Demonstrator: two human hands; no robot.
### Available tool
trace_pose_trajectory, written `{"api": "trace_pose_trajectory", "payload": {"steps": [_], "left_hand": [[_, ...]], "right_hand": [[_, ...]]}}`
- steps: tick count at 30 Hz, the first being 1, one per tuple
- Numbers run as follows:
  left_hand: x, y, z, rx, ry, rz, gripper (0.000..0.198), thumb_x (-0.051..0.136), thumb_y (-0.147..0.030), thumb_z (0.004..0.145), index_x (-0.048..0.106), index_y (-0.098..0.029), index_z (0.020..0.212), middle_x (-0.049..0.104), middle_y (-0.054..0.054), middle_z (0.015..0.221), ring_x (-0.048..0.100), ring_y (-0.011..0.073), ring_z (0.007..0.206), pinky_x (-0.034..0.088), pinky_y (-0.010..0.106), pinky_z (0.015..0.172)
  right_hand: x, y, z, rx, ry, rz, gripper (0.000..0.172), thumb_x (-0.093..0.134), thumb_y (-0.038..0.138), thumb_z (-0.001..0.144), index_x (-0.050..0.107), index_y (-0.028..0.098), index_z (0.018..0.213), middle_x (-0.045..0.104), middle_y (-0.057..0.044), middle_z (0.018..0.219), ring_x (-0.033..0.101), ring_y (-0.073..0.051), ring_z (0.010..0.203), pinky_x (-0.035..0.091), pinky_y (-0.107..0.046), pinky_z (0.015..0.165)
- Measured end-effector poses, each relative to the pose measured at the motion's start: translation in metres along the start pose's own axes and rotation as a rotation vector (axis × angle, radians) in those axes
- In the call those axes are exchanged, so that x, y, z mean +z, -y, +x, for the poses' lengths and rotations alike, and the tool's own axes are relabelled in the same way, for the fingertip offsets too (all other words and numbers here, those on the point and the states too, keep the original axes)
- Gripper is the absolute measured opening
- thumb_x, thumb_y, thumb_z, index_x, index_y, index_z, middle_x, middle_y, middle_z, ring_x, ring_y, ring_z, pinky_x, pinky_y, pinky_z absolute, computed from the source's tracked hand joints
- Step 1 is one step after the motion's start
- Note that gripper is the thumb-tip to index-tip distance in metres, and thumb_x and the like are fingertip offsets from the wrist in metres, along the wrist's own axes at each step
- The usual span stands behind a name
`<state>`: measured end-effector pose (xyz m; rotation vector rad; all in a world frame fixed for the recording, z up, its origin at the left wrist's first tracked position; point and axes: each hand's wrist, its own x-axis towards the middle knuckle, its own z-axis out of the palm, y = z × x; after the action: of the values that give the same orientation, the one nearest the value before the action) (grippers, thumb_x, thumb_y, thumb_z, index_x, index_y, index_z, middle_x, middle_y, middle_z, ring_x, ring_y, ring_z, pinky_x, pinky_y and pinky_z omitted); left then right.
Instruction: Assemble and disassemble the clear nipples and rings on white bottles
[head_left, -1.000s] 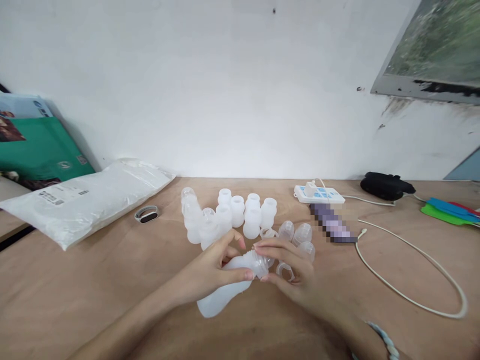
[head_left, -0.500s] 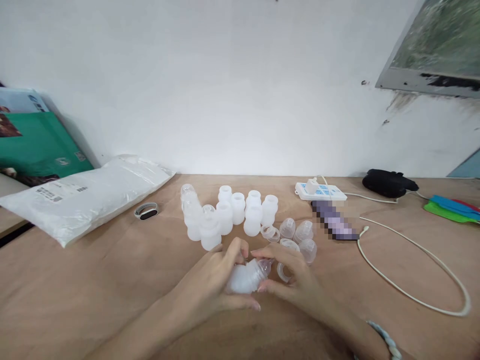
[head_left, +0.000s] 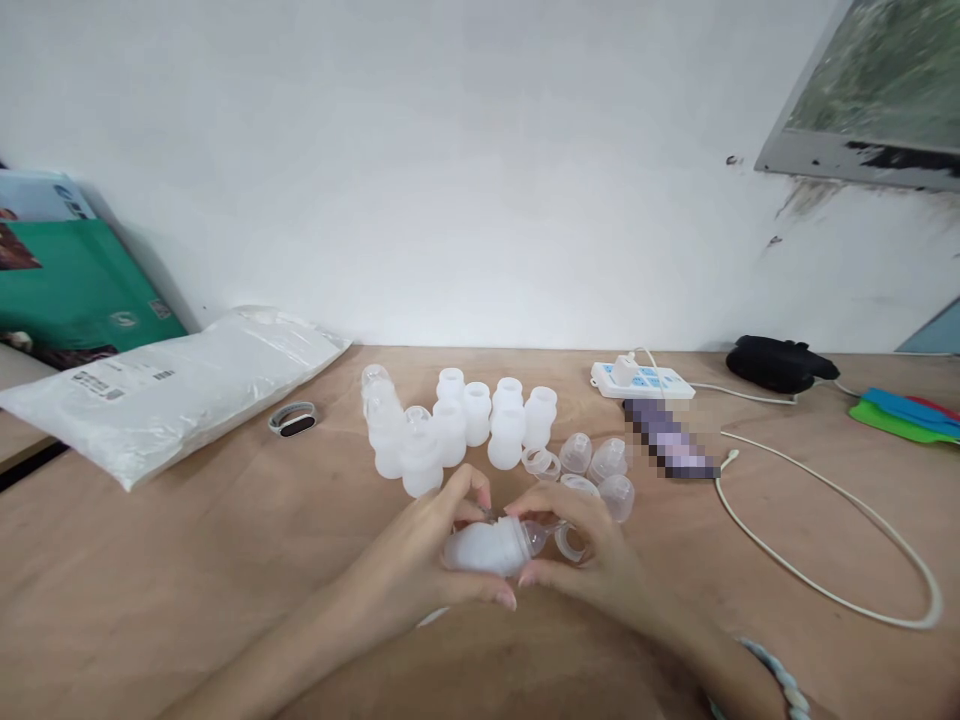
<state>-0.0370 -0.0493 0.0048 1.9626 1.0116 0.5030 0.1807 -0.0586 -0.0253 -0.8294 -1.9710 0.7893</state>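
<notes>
Gripping frosted-white rounded plastic bottle (head_left: pixel 480 552): left hand (head_left: pixel 426 548) | translucent round collar (head_left: pixel 514 543): right hand (head_left: pixel 609 558) | uneven twist might cross-thread it; fit unclear

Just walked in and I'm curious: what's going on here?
Someone's left hand holds a baby bottle tipped sideways, while the right hand is at its collar. A clear nipple is on the bottle. Beyond the hands stand open bottles and, to their left, capped bottles. Clear caps and rings lie near the right hand.
</notes>
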Motion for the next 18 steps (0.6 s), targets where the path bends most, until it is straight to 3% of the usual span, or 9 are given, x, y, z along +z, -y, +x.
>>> {"api": "trace_pose_trajectory", "payload": {"steps": [3, 5, 8, 10, 12, 16, 18], "left_hand": [[0.009, 0.002, -0.001, 0.164, -0.087, 0.288, 0.055, 0.083, -0.046, 0.069, 0.039, -0.025, 0.095, 0.066, -0.001, 0.097, 0.06, 0.0218, 0.079, 0.041, 0.031, 0.072], [0.013, 0.002, -0.001, 0.235, -0.118, 0.412, 0.054, 0.083, -0.046, 0.07, 0.04, -0.024, 0.095, 0.067, 0.0, 0.1, 0.062, 0.0226, 0.078, 0.042, 0.033, 0.075], [0.013, 0.0, -0.001, 0.241, -0.135, 0.526, 0.055, 0.083, -0.044, 0.072, 0.039, -0.024, 0.098, 0.069, 0.001, 0.099, 0.064, 0.0248, 0.079, 0.043, 0.034, 0.075], [0.012, -0.002, 0.0, 0.252, -0.145, 0.575, 0.056, 0.084, -0.044, 0.071, 0.039, -0.024, 0.098, 0.07, 0.002, 0.098, 0.065, 0.0258, 0.079, 0.044, 0.035, 0.074], [0.012, -0.002, 0.0, 0.276, -0.144, 0.608, 0.056, 0.084, -0.044, 0.071, 0.039, -0.023, 0.098, 0.071, 0.002, 0.098, 0.066, 0.0262, 0.079, 0.044, 0.034, 0.074], [0.014, 0.0, 0.0, 0.329, -0.116, 0.644, 0.053, 0.081, -0.046, 0.074, 0.042, -0.021, 0.099, 0.071, 0.003, 0.095, 0.067, 0.0261, 0.078, 0.042, 0.034, 0.072], [0.015, 0.001, 0.0, 0.351, -0.137, 0.648, 0.05, 0.077, -0.05, 0.078, 0.043, -0.021, 0.1, 0.071, 0.003, 0.095, 0.066, 0.026, 0.077, 0.042, 0.034, 0.072]], "right_hand": [[0.004, -0.002, -0.001, 0.168, 0.019, -0.039, 0.042, 0.058, 0.058, 0.089, 0.065, 0.018, 0.082, 0.065, -0.001, 0.069, 0.058, -0.015, 0.062, 0.046, -0.026, 0.056], [0.004, -0.001, -0.002, 0.192, 0.022, -0.025, 0.049, 0.047, 0.061, 0.093, 0.064, 0.018, 0.078, 0.063, -0.001, 0.067, 0.056, -0.015, 0.061, 0.046, -0.027, 0.056], [0.0, 0.002, -0.002, 0.162, 0.047, 0.102, 0.04, 0.051, 0.055, 0.094, 0.062, 0.021, 0.111, 0.068, -0.006, 0.099, 0.063, -0.02, 0.089, 0.052, -0.033, 0.078], [-0.003, 0.005, -0.002, 0.175, 0.097, 0.144, 0.049, 0.064, 0.044, 0.089, 0.049, 0.025, 0.131, 0.063, -0.007, 0.118, 0.06, -0.021, 0.107, 0.05, -0.036, 0.093], [-0.004, 0.006, -0.001, 0.213, 0.13, 0.12, 0.053, 0.069, 0.036, 0.086, 0.045, 0.025, 0.133, 0.062, -0.005, 0.115, 0.06, -0.02, 0.106, 0.05, -0.035, 0.093], [-0.002, 0.004, -0.001, 0.347, 0.112, 0.109, 0.026, 0.048, 0.04, 0.098, 0.053, 0.022, 0.116, 0.065, -0.002, 0.088, 0.063, -0.018, 0.081, 0.052, -0.033, 0.074], [-0.003, 0.004, -0.002, 0.333, 0.126, 0.163, 0.03, 0.046, 0.042, 0.098, 0.051, 0.023, 0.12, 0.065, -0.003, 0.095, 0.064, -0.019, 0.088, 0.052, -0.034, 0.079]]}}
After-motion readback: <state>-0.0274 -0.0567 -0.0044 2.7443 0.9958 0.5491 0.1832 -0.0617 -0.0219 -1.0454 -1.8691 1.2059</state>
